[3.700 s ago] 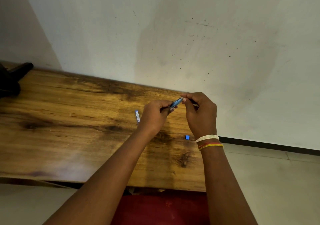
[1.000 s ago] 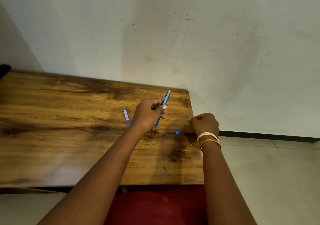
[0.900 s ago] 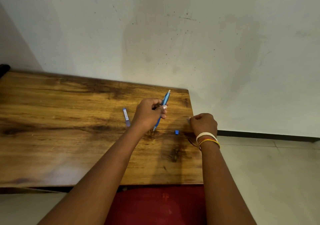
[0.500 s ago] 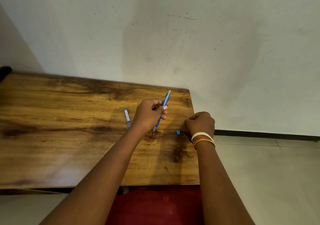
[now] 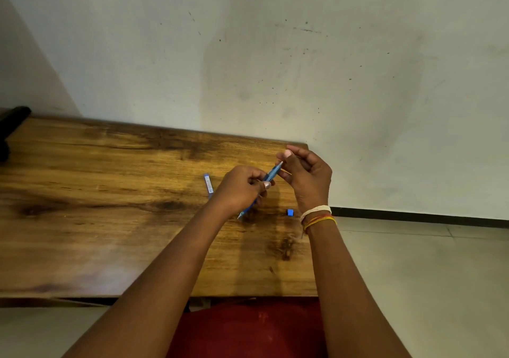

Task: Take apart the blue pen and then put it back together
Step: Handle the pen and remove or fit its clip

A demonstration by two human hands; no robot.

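My left hand [image 5: 242, 189] grips the blue pen [image 5: 271, 175] by its middle, slanted above the wooden table [image 5: 110, 206], with its lower tip showing below the fist. My right hand [image 5: 308, 177] is raised to the pen's upper end, thumb and forefinger pinched together there on a small part that is too small to make out. A blue pen piece with a white label [image 5: 208, 183] lies on the table left of my left hand. A small blue piece [image 5: 289, 212] lies on the table beside my right wrist.
The table's right edge runs just under my right forearm, with tiled floor [image 5: 413, 275] beyond it. A plain wall [image 5: 275, 68] stands right behind the table. A black object [image 5: 12, 118] sits at the far left corner. Red cloth [image 5: 248, 330] shows below the front edge.
My right hand has lifted from the table's right edge up to the pen's upper end. My left hand still holds the pen in about the same place.
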